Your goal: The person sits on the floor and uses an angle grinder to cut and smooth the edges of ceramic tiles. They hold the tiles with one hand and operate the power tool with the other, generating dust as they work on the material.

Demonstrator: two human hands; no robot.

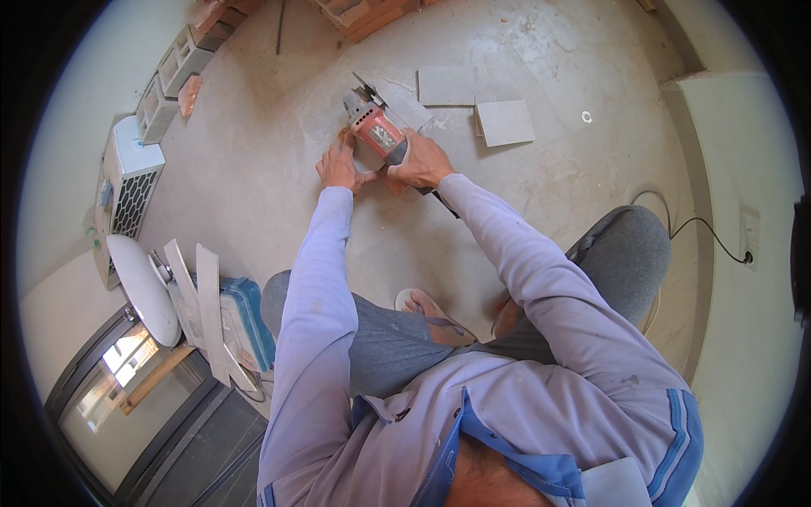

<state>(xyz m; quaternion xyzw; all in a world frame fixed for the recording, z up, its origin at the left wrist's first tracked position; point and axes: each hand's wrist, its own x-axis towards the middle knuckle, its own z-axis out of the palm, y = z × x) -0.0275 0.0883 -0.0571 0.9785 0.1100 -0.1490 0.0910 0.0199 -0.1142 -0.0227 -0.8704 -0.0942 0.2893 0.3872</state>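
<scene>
My right hand [421, 160] is wrapped around the rear of a red and grey angle grinder [377, 131], whose head and disc point away from me. Beneath the grinder lies a pale grey tile [408, 108], partly covered by the tool. My left hand [340, 164] is closed on the tile's near left side, just left of the grinder, with its thumb toward the right hand. An orange brick piece [395, 185] shows under the tile, mostly hidden. Whether the disc touches the tile, I cannot tell.
Grey tiles [505, 123] lie on the floor to the right of the grinder. Bricks [363, 15] are stacked at the far side, with hollow blocks [158, 110] along the left wall. A teal case [245, 321] stands by my left knee. A black cord [718, 237] runs to the right wall's socket.
</scene>
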